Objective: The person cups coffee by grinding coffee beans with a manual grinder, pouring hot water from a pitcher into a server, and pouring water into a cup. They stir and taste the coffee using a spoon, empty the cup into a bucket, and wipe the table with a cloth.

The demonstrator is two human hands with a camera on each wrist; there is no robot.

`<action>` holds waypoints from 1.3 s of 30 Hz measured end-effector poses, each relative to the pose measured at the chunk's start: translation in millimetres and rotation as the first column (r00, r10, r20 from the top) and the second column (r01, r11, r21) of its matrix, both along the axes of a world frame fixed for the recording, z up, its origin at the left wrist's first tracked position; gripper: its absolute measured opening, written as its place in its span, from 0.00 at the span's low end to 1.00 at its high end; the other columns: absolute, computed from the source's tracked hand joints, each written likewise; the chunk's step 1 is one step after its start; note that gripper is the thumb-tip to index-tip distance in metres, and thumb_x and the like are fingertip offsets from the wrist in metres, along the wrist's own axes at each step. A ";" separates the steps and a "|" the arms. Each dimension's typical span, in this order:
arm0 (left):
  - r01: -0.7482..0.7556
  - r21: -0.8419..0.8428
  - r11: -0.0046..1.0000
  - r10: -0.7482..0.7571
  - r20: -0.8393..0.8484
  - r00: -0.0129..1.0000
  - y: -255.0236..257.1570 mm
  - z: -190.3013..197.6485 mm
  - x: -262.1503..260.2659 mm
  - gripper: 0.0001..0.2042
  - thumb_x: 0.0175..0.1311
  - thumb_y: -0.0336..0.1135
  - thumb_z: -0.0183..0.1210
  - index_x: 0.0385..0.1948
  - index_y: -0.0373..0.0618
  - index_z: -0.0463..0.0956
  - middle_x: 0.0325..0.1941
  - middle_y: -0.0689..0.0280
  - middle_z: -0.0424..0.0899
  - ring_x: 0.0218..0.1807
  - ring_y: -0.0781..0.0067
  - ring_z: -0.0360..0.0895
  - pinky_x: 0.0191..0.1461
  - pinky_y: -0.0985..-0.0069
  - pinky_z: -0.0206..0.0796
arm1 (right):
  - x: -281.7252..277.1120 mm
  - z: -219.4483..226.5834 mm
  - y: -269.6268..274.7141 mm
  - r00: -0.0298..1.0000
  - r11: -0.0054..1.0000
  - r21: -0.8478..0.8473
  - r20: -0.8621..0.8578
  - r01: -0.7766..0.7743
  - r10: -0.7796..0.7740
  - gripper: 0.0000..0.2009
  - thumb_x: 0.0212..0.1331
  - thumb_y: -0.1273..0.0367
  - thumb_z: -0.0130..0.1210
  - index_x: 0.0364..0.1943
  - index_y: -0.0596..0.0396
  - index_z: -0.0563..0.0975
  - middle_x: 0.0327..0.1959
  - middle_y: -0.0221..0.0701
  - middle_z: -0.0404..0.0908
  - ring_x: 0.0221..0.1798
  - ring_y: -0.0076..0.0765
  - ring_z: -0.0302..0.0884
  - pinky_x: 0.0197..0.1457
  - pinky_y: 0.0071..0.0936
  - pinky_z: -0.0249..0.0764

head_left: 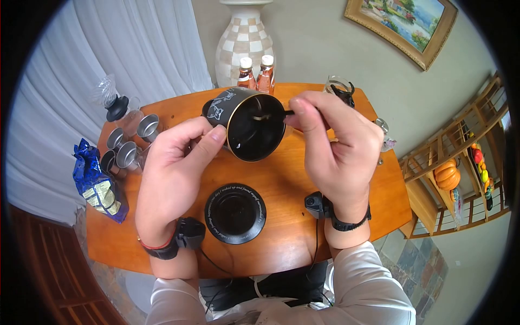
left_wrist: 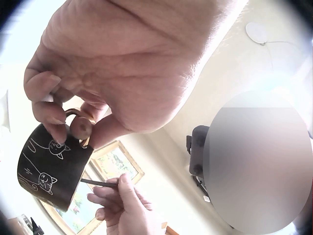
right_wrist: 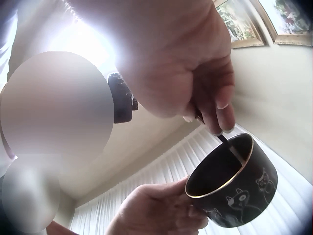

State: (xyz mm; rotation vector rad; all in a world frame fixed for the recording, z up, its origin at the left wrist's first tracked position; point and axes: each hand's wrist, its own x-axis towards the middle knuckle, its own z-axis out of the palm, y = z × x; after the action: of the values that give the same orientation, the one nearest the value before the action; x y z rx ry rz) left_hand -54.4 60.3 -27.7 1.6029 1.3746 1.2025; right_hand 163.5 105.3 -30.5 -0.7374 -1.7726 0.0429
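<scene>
The left hand [head_left: 176, 168] grips the black cup [head_left: 254, 135] by its gold handle [left_wrist: 73, 112], thumb at the rim; the right hand [head_left: 344, 138] pinches a slim dark utensil [head_left: 288, 113], its far end inside the cup. The cup is up in the air over the desk [head_left: 287, 184], beyond the saucer [head_left: 235, 214], tipped with its mouth toward the wearer. Whether it holds any liquid, I cannot tell; if it does, more tilt could spill some onto the wood.

That small handle likely gives poor leverage, so a hard push of the utensil against the inner wall could twist the cup in the fingers, or chip its rim. A loose pinch could drop the utensil in.

Below, the saucer lies directly on the desk; a slipping cup could strike it and crack either piece. Nearer the wearer, 2 black cables, left [head_left: 216, 262] and right [head_left: 316, 244], could drag at the saucer if the arms swing inward. The metal cups [head_left: 149, 127] and blue bag [head_left: 100, 181] stand farther left, where a wide elbow might knock them.
</scene>
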 end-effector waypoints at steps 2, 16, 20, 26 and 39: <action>-0.010 0.003 1.000 0.010 -0.009 1.000 0.3 -1.1 0.5 0.15 0.75 0.37 0.57 0.25 0.40 0.74 0.25 0.75 0.71 0.31 0.85 0.63 0.37 0.81 0.56 | 0.3 0.2 0.9 0.997 0.997 -0.048 0.029 -0.066 0.067 0.04 0.67 0.77 0.58 0.37 0.66 0.83 0.29 0.34 0.87 0.30 0.24 0.85 0.34 0.19 0.79; -0.024 0.049 0.999 0.024 -0.007 1.000 -0.9 -0.8 2.8 0.12 0.73 0.32 0.59 0.28 0.38 0.74 0.23 0.78 0.63 0.29 0.88 0.56 0.32 0.81 0.50 | -1.4 1.0 -3.8 0.938 0.858 -0.389 -0.215 -0.336 0.271 0.07 0.74 0.73 0.53 0.43 0.61 0.81 0.28 0.27 0.82 0.27 0.13 0.72 0.30 0.14 0.67; -0.028 0.062 0.998 0.029 -0.015 0.999 -0.4 -0.2 2.3 0.12 0.73 0.33 0.59 0.28 0.38 0.73 0.23 0.77 0.62 0.29 0.87 0.56 0.32 0.81 0.50 | -1.3 0.2 -1.6 0.967 0.931 -0.265 -0.116 -0.252 0.229 0.06 0.74 0.73 0.52 0.43 0.60 0.80 0.28 0.27 0.81 0.24 0.15 0.69 0.29 0.16 0.65; -0.037 0.075 0.997 0.040 -0.051 0.998 -0.4 0.3 3.5 0.14 0.75 0.35 0.57 0.27 0.39 0.74 0.25 0.76 0.68 0.32 0.86 0.61 0.36 0.82 0.54 | -2.0 0.5 0.1 0.991 0.991 -0.099 0.094 -0.089 0.098 0.04 0.71 0.75 0.53 0.42 0.61 0.79 0.32 0.31 0.82 0.29 0.25 0.77 0.34 0.23 0.72; -0.045 0.122 0.992 0.044 0.009 0.999 -1.6 0.2 3.8 0.12 0.73 0.31 0.59 0.27 0.36 0.73 0.26 0.73 0.62 0.31 0.84 0.57 0.35 0.79 0.52 | -1.1 -2.4 1.0 0.944 0.784 -0.525 -0.174 -0.331 0.281 0.07 0.74 0.73 0.51 0.41 0.62 0.80 0.28 0.28 0.82 0.31 0.17 0.78 0.32 0.15 0.72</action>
State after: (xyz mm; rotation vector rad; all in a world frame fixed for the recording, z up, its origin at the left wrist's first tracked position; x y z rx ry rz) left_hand -50.5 58.7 -27.5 1.6584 1.3622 1.3393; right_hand 162.5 106.3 -32.9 -0.8223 -1.7911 0.8288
